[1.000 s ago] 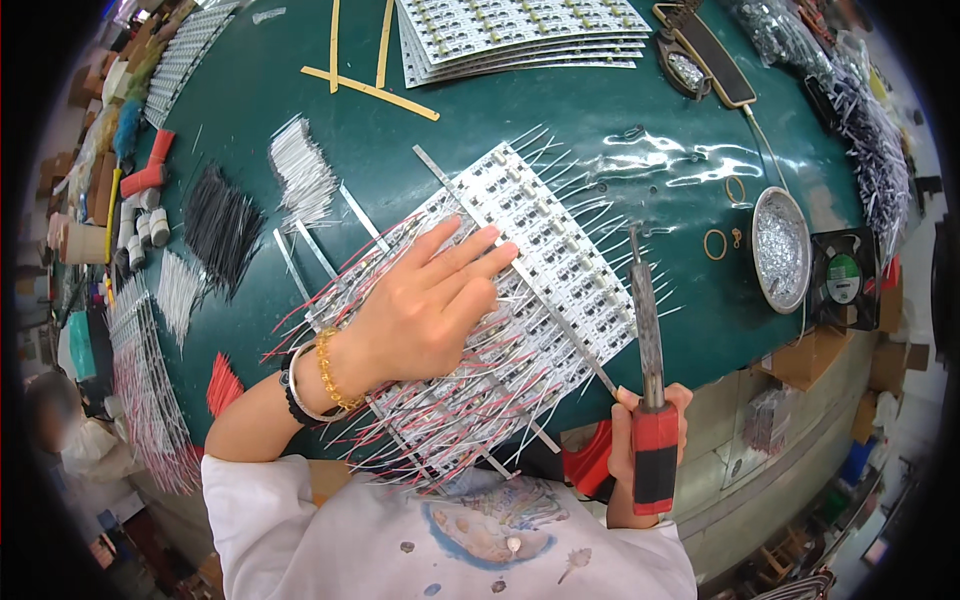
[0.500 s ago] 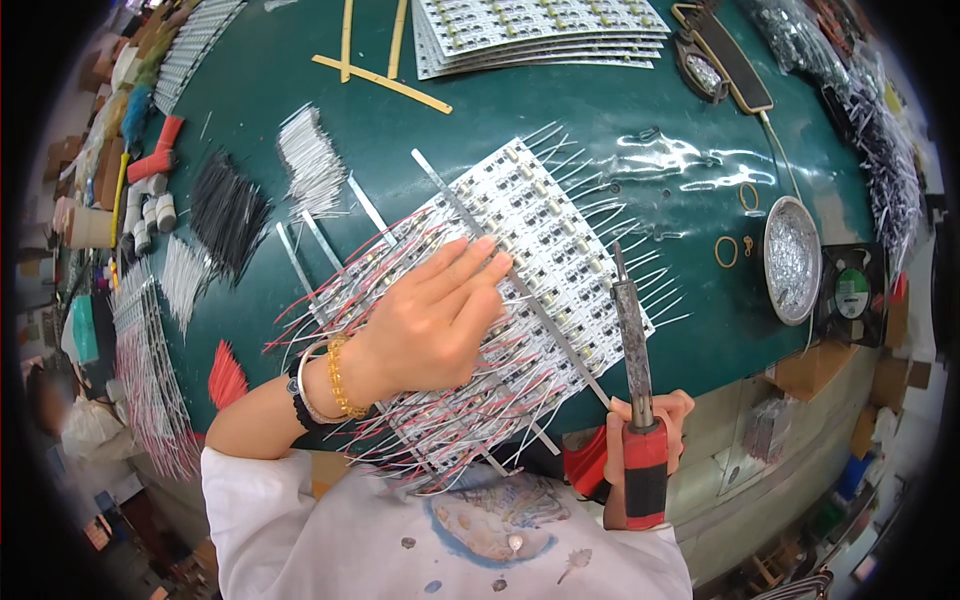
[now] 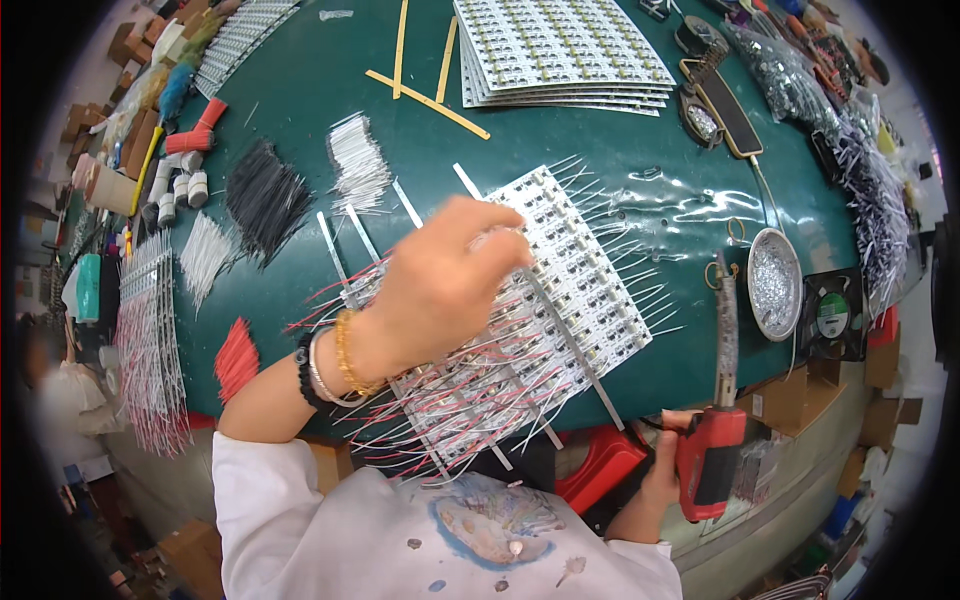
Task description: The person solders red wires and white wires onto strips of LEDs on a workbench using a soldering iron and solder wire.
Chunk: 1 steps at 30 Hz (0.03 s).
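A white circuit-board panel lies aslant on the green table, with red and white wires over its near-left half and white wires along its far-right edge. Narrow metal strips cross it. Above the panel, beside one strip, my left hand is raised with its fingers curled together; whatever they may pinch is hidden. My right hand grips a soldering iron by its red and black handle, right of the panel, with the dark metal barrel pointing away from me toward a metal bowl.
The oval metal bowl holds silvery bits, beside a small black fan. Stacked circuit panels and yellow sticks lie at the back. Bundles of black wires, white wires and red wires lie left.
My right hand has carried the soldering iron rightward, away from the panel. My left hand, formerly laid along the strip with fingers extended, has risen and curled. The whole view has shifted slightly.
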Available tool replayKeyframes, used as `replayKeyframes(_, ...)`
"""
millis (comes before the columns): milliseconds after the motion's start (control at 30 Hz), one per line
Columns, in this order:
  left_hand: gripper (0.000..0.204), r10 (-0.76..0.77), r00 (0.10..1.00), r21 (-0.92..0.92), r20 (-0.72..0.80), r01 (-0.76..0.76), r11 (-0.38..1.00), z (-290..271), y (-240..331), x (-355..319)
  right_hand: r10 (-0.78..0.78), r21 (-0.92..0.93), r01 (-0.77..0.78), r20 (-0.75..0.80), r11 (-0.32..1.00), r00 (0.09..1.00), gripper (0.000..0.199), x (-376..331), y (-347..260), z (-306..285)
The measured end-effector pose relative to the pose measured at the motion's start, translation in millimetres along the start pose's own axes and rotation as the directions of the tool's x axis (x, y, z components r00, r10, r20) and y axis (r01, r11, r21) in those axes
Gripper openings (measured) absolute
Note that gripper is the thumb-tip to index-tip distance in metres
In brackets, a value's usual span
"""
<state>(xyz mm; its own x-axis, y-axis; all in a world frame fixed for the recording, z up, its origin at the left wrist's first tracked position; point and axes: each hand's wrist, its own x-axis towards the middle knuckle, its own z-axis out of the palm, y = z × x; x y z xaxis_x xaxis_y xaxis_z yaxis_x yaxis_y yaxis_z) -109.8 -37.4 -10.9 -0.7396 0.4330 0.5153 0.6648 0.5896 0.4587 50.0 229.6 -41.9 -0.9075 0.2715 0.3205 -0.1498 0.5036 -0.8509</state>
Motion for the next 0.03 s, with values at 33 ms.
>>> replayKeyframes(33,0.024,-0.086,0.996,-0.019,-0.027,0.086,0.996,-12.3,-1.3,1.1,0.156,0.109,-0.157,0.022,0.982,0.988,0.02,-4.9,-5.2,-7.8)
